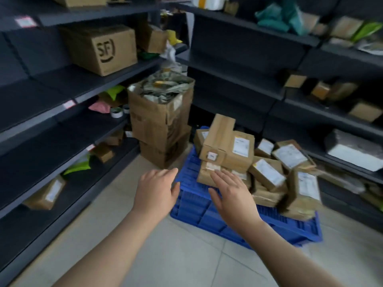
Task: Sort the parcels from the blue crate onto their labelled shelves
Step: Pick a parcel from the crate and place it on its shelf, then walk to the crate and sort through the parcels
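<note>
A blue crate (207,216) stands on the tiled floor, heaped with several brown cardboard parcels (267,172) bearing white labels. On top at the crate's far left lies a larger taped box (226,141) over a flat parcel (209,172). My left hand (157,189) hovers with straight fingers just left of the crate's near corner, holding nothing. My right hand (232,191) is spread flat in front of the flat parcel, fingertips at its near edge; whether they touch it I cannot tell.
Dark metal shelves (51,112) line the left and the back right, with small labels on their edges. They hold an SF carton (103,50), coloured mailers and small boxes. A stack of worn cartons (161,125) stands in the corner beside the crate.
</note>
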Tool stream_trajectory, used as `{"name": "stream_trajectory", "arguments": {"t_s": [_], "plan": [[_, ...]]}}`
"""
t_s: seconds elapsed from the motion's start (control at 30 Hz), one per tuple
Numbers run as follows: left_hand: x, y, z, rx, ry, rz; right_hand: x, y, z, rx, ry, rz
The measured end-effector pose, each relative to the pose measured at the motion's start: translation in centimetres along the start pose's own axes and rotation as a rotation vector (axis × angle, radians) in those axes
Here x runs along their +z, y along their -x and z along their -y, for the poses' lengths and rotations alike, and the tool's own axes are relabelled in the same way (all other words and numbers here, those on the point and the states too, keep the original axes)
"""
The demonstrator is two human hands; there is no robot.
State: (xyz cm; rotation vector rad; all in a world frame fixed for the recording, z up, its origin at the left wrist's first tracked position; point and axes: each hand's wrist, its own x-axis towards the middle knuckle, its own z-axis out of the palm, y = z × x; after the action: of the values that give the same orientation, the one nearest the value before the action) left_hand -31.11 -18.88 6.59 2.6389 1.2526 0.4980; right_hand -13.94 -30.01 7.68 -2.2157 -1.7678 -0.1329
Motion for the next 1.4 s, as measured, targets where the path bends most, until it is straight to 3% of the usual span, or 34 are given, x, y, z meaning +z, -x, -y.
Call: {"name": "stream_trajectory", "arguments": {"t_s": [0.33,0.83,1.2,1.4], "plan": [[7.1,-5.2,-15.4,0.153,0.122,0.189,-3.5,6.5,-14.9,0.328,0.018,0.03],[18.3,-20.9,-23.1,0.244,0.034,0.565,-0.1,1.1,-28.5,0.683,-0.08,0.051],[27.5,-24.3,-28.0,0.116,0.025,0.803,1.3,-1.1,-37.0,0.769,-0.117,0.071],[32.5,-25.7,-30.8,-0.074,0.058,0.903,2.8,-3.1,-43.7,0.714,-0.179,0.215]]}}
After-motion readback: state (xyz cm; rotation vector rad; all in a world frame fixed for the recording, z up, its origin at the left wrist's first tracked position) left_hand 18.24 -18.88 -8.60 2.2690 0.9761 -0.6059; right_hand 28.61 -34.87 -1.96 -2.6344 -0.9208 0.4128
